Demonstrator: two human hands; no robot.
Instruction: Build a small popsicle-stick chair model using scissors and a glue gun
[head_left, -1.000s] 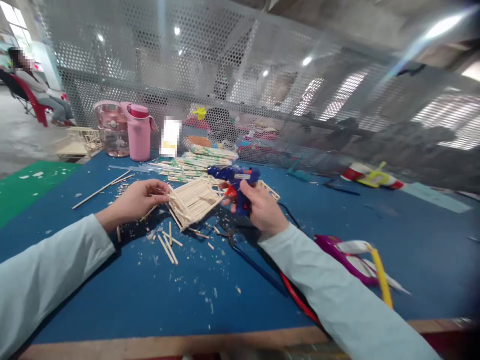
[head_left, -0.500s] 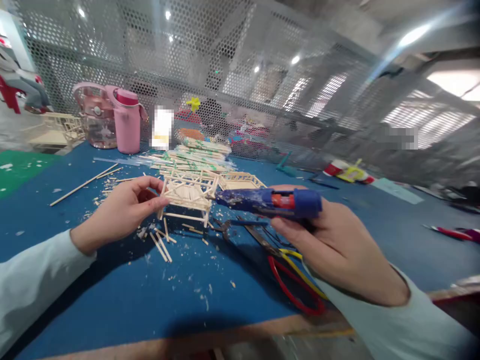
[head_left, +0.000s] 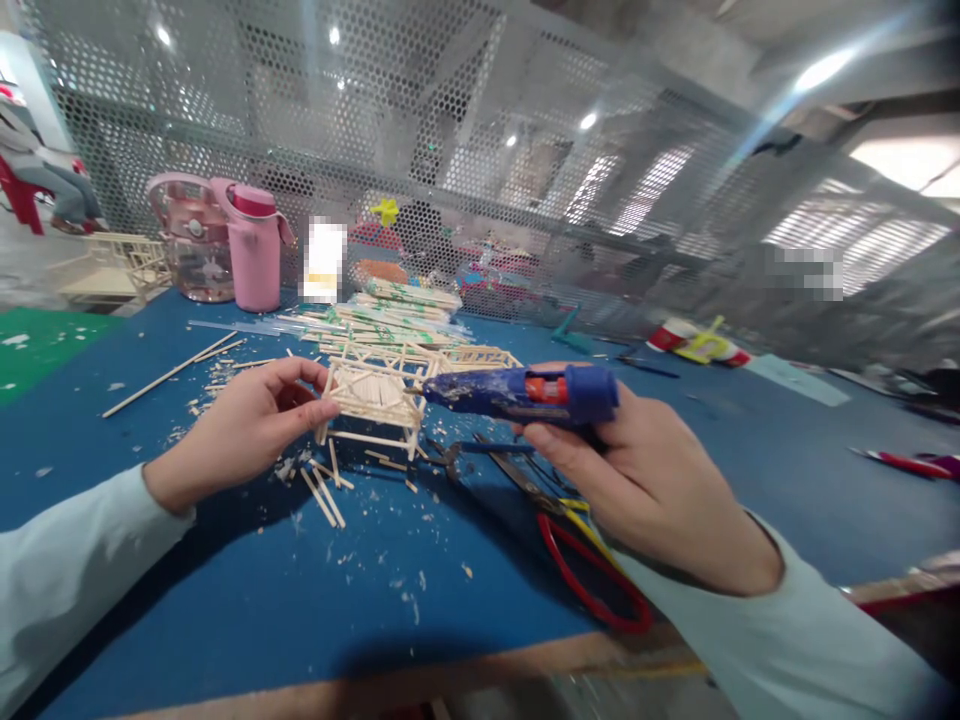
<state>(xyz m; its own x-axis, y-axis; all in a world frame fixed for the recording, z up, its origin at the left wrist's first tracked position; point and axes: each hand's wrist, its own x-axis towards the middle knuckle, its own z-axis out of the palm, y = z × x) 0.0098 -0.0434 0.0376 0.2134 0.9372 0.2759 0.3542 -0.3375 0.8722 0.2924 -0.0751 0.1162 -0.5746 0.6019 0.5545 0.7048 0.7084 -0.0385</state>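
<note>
A small wooden stick model (head_left: 371,400), built like a railed frame, is held by its left end in my left hand (head_left: 259,415), thumb and fingers closed on it. My right hand (head_left: 652,480) is wrapped round a blue glue gun (head_left: 502,393) with a red part in its body. The gun's nozzle points left and is at the model's right end; whether it touches cannot be made out. Behind the gun's tip lies another railed stick piece (head_left: 480,357), partly hidden. Scissors (head_left: 592,570) with red and yellow handles and dark pliers (head_left: 450,455) lie beneath the gun.
Bundles of sticks (head_left: 397,315) and loose sticks (head_left: 322,495) lie on the blue table (head_left: 300,600). A pink bottle (head_left: 256,255) and a clear jug (head_left: 199,250) stand at the back left, before a perforated metal screen (head_left: 360,130). Red-handled pliers (head_left: 907,463) lie at the right.
My right hand has moved the glue gun slightly left and up, its nozzle shifting further over the model's right end. My left hand and the model stay nearly still.
</note>
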